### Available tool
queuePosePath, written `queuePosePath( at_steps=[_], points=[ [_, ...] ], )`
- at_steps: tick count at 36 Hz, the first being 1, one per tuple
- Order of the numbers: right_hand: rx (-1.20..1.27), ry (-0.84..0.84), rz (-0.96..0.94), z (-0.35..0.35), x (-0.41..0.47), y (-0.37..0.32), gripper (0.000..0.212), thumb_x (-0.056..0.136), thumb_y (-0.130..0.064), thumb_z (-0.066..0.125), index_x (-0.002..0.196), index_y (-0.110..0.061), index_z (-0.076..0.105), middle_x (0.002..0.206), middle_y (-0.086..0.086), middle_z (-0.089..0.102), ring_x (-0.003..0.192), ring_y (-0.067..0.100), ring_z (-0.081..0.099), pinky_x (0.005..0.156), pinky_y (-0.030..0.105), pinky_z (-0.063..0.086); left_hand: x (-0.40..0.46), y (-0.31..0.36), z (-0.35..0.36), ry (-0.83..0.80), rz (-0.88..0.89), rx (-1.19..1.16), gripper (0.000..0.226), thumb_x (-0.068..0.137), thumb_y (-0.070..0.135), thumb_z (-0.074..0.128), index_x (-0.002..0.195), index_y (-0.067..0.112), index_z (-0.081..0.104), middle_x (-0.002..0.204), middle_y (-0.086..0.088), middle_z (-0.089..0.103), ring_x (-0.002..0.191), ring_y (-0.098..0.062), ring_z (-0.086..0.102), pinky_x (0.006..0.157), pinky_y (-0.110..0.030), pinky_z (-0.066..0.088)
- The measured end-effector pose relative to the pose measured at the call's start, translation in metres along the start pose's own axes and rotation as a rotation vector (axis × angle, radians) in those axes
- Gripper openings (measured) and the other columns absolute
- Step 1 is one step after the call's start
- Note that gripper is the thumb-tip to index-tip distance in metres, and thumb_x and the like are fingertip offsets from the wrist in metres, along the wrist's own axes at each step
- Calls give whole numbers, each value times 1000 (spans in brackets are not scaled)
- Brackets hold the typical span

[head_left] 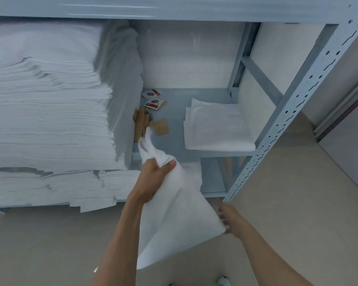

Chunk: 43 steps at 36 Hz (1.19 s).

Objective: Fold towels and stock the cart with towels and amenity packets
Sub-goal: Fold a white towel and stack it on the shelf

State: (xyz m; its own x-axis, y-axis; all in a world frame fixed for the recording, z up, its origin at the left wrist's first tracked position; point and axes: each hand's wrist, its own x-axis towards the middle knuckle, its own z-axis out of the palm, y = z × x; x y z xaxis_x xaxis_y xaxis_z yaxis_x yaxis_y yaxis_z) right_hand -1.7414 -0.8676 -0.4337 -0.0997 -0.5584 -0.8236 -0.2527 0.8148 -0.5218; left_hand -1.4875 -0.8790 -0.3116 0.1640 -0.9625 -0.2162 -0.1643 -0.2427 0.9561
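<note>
Your left hand (153, 178) bunches towel (174, 213) at frame centre; right hand (228, 218) at its lower corner, grip blurred, unclear. Risk: loose tail sweeps amenity packets (151, 112) off shelf (174, 145).

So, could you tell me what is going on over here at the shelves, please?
A person is handling a loose white towel in front of a metal shelving unit. The left hand grips its bunched top, while the right hand reaches to its lower edge; that grip is blurred. The towel hangs unfolded. On the shelf lie one folded towel, some amenity packets and a tall stack of linens.
</note>
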Motion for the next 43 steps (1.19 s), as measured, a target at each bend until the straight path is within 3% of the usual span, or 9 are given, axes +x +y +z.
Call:
queuePosePath(
  at_steps=[5,9,14,19,25,30,37,40,43],
  points=[
    [270,-323,244,8,16,57,64,87,-69,52,118,-17,69,111,10,75,108,31,68,85,44,57,-7,-26,-17,60,-156,-19,45,87,46,73,96,3,60,95,-15,71,90,-30,71,72,-44,61],
    [252,-437,165,11,9,56,56,69,-61,76,109,-22,77,118,5,72,107,26,70,85,40,57,-13,-44,-29,70,-211,-70,47,85,43,75,103,1,63,99,-16,72,94,-31,72,81,-48,60],
    [501,-428,31,14,10,47,48,79,-44,69,116,-14,74,117,8,72,99,25,67,87,36,49,-18,-57,-35,119,-266,-221,31,88,28,75,88,-2,68,80,-15,75,79,-33,74,58,-34,58],
    [547,-396,-144,13,8,36,47,89,-33,65,127,-7,64,126,13,68,111,26,67,93,37,49,-17,-70,-45,219,-402,-363,28,84,19,79,95,-2,64,86,-16,76,77,-29,74,61,-37,60],
    [498,-152,-388,3,-9,-1,44,77,-31,76,109,-2,69,103,8,77,90,19,74,69,28,58,-19,-84,-72,13,-415,-593,39,79,10,77,112,-9,67,110,-25,72,96,-36,73,69,-39,61],
    [469,-2,-460,-8,-18,-29,24,88,-32,74,85,-8,73,81,8,77,68,21,74,51,29,54,-25,-101,-69,8,-260,-536,24,82,20,76,98,3,77,110,-20,73,100,-35,72,72,-37,60],
    [172,200,-605,-31,-33,-47,33,83,-43,76,66,-16,72,66,-1,73,57,13,69,46,18,47,-23,-110,-46,134,-234,-320,21,92,19,69,95,-1,73,91,-15,77,86,-31,74,70,-37,58],
    [-68,365,-607,-38,-30,-48,43,85,-51,71,72,-10,65,71,2,67,66,20,63,59,28,43,-18,-107,-31,177,-292,-321,20,91,17,70,87,-2,71,83,-15,76,78,-30,73,69,-39,60],
    [-259,527,-504,-43,-29,-38,54,86,-61,62,70,-10,59,73,4,63,70,26,62,56,30,38,-13,-104,-18,205,-328,-324,17,89,13,73,86,-4,70,90,-20,73,83,-34,70,81,-47,57]
  ],
)
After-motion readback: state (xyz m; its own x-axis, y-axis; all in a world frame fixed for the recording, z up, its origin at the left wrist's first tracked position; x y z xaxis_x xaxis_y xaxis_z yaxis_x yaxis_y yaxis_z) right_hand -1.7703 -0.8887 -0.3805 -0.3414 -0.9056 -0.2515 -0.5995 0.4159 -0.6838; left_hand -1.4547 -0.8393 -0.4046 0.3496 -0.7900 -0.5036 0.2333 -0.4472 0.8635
